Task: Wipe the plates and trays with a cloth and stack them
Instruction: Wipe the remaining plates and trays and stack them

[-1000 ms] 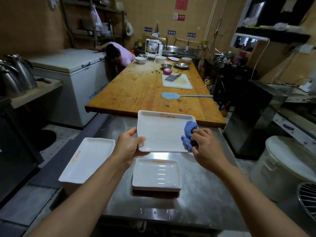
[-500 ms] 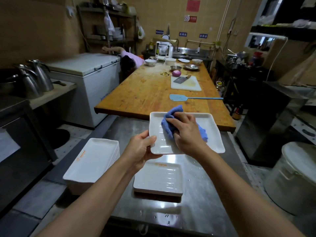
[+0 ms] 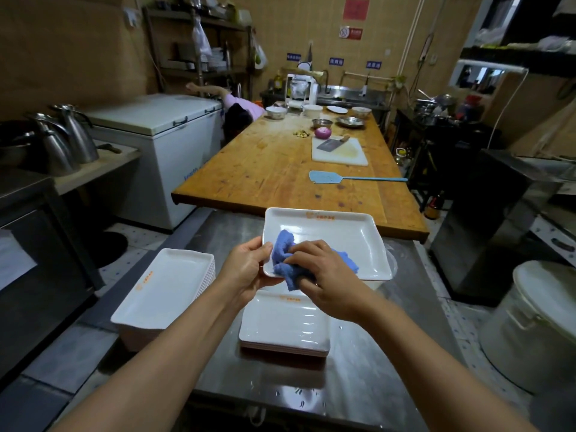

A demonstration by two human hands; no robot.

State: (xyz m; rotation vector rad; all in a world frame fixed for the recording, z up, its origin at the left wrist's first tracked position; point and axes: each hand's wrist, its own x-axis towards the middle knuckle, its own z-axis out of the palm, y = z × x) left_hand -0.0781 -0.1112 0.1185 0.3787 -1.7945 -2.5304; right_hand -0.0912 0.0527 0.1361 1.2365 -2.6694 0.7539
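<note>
fingers [image 3: 265,249] of the left hand [image 3: 246,269] pinch the stiff, probably slick tray [image 3: 343,235] by its near-left rim while the right hand [image 3: 324,272] clenches the soft cloth [image 3: 283,254] against it.

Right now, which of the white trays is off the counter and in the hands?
The tray with the blue cloth in it. The left hand grips its near-left rim. The other trays lie in two stacks: one beneath it, one to the left.

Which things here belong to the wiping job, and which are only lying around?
Job: held tray, blue cloth, left hand, right hand, middle stack, left stack.
Lying about: cutting board, cleaver, onion, fly swatter, kettles.
</note>
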